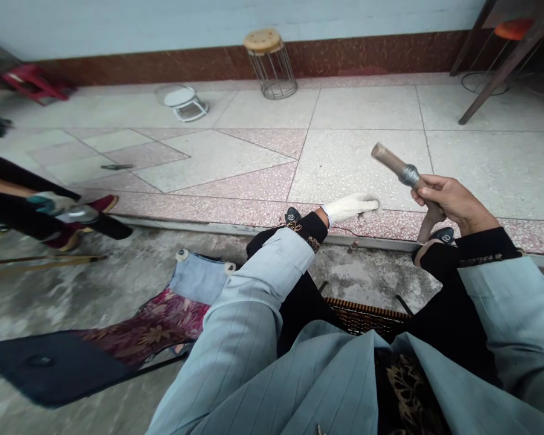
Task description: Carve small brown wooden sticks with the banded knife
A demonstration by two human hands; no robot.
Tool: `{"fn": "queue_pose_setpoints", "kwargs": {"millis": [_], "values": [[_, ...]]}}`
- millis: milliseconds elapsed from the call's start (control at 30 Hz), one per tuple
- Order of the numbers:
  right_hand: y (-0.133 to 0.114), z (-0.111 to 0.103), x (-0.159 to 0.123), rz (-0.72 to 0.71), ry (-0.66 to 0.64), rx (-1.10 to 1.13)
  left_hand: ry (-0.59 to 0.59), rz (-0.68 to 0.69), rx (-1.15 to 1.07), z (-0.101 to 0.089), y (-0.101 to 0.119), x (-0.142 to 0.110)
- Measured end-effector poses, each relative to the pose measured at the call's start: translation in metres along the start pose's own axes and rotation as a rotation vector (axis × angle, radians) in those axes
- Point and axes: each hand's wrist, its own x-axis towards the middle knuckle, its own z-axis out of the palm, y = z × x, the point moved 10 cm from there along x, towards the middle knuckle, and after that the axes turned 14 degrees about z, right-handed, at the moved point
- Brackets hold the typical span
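Note:
My right hand [451, 202] is bare and closed around a brown wooden stick [392, 160]. Silvery wire is wound about the stick near its middle, and its free end points up to the left. Below my fingers, a paler piece [430, 222] shows; whether it belongs to the stick I cannot tell. My left hand [351, 208] wears a white knitted glove and hovers near the edge of the tiled step, over my knee. Its fingers reach forward, loosely bent, with nothing visible in them.
A tiled step [362, 139] runs ahead, bearing a wood-topped wire stool [263, 42] and a low white stool [181, 96]. On the left are a person's legs [27, 208] and a dark tool [116, 167]. A cloth-covered folding seat [163, 320] stands beside me.

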Motion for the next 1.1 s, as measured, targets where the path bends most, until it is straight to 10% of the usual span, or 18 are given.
{"fn": "queue_pose_setpoints", "kwargs": {"millis": [133, 333, 500, 700, 1100], "values": [[0.014, -0.017, 0.016, 0.013, 0.227, -0.007, -0.077, 0.015, -0.021, 0.010, -0.008, 0.004], [0.037, -0.009, 0.033, 0.117, 0.318, -0.749, -0.162, 0.039, 0.082, 0.020, -0.004, 0.005], [0.067, 0.030, 0.031, 0.160, -0.165, -0.945, -0.197, -0.009, 0.125, 0.024, 0.002, -0.001], [0.062, 0.071, -0.011, 0.102, -0.813, -0.607, -0.194, -0.010, 0.049, 0.025, -0.004, 0.000], [0.003, 0.001, 0.005, -0.073, -0.104, 0.361, -0.118, 0.157, -0.092, 0.011, -0.014, 0.008]]}}
